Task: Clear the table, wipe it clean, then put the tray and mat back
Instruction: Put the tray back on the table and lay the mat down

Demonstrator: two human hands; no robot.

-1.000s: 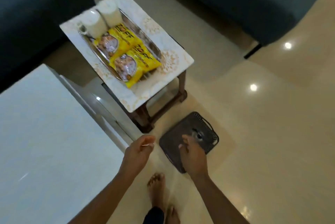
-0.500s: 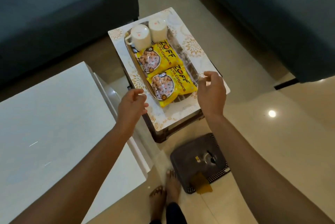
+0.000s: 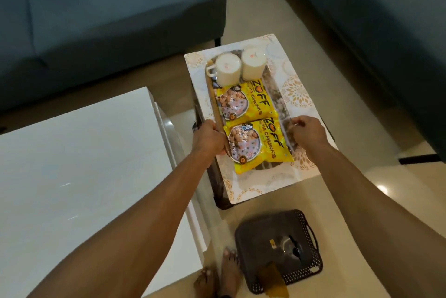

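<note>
My left hand (image 3: 209, 139) grips the left rim of the tray (image 3: 277, 102), fingers curled around its edge, and my right hand (image 3: 307, 132) pinches the right rim, so both hands are clamped on the tray with its width between them. The tray sits on a white mat (image 3: 298, 95) with gold floral patterns, which covers the small dark table (image 3: 218, 191). At the far end of the tray stand two white mugs (image 3: 228, 69) side by side, touching or nearly so; the left one shows its handle. Nearer me lie two yellow Zoff soya chunks packets (image 3: 255, 143), one behind the other, filling the middle of the tray. On the floor just beside the table is a dark perforated basket (image 3: 311, 266) holding a yellowish cloth (image 3: 274, 280) and a small metal object I cannot make out. A large white table (image 3: 84, 165) stands to my left, and my bare feet (image 3: 218, 276) are below.
</note>
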